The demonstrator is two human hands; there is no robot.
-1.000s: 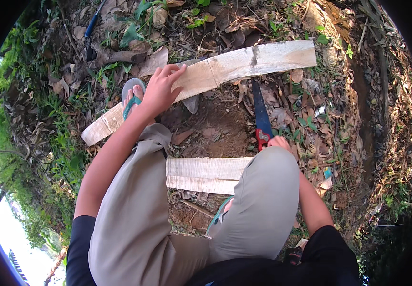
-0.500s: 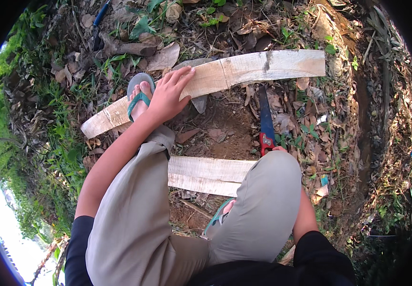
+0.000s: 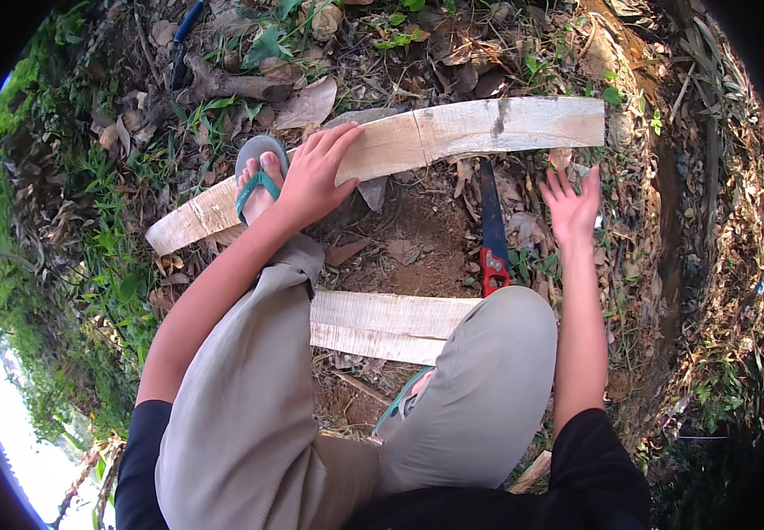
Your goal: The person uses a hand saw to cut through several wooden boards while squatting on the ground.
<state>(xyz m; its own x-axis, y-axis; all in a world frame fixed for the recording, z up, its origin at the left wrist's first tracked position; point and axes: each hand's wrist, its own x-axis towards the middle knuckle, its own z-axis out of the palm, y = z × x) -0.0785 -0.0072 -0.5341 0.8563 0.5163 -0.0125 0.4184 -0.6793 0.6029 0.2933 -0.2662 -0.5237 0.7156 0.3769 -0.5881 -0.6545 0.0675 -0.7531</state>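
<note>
A long pale wooden plank (image 3: 514, 124) lies across the ground ahead of me, with a thin dark cut line partway along it. My left hand (image 3: 318, 177) rests on the plank with its fingers stretched out, just right of my sandaled foot (image 3: 261, 181), which stands on the plank too. The handsaw (image 3: 494, 230), with a dark blade and red handle, lies on the ground below the plank, its blade tip near the plank's lower edge. My right hand (image 3: 573, 208) is raised to the right of the saw, palm showing, fingers spread and holding nothing.
A second wooden plank (image 3: 382, 322) lies nearer, partly hidden by my right knee (image 3: 505, 353). A flat stone (image 3: 373, 192) sits under the far plank. At the upper left is a blue-handled tool (image 3: 189, 22). Dry leaves, soil and green plants cover the ground.
My right hand has let go of the saw handle and moved up and to the right, opening. The saw now lies on the ground. My left hand stays on the plank.
</note>
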